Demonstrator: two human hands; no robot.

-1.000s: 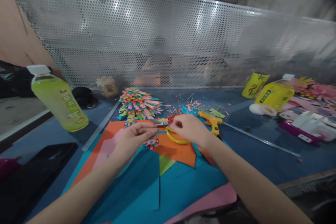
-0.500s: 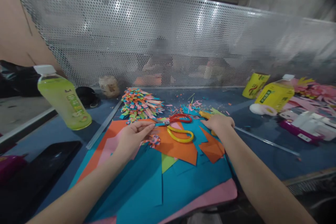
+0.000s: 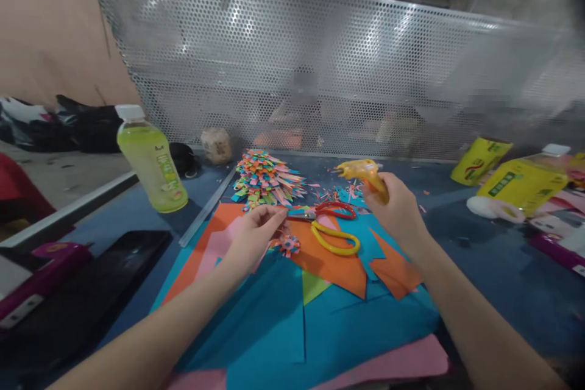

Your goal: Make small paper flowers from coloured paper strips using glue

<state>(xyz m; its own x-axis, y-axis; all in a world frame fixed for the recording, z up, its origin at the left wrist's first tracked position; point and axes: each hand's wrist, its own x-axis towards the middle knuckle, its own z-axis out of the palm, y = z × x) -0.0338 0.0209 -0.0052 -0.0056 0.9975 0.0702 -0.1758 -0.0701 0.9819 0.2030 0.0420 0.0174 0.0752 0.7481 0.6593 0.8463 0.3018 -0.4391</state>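
My right hand is wrapped round the handle of a yellow glue gun, raised above the table with its nozzle pointing left. In a pinch, the fingers of my left hand hold a small blue paper strip; the rest of the grip is hidden. A little fringed paper flower shows just below these fingertips; I cannot tell whether it is held. Scissors with one red and one yellow handle lie beside them on the paper sheets. Behind stands a cone of layered, multicoloured fringed paper.
A green drink bottle and a dark phone are at left, near a clear stick. Paper scraps lie at the back. Yellow containers stand at right. A perforated metal screen borders the far edge.
My right hand has lifted the yellow glue gun off the table, and its nozzle now shows. My left hand keeps its pinch near the scissors. The view has swung left.
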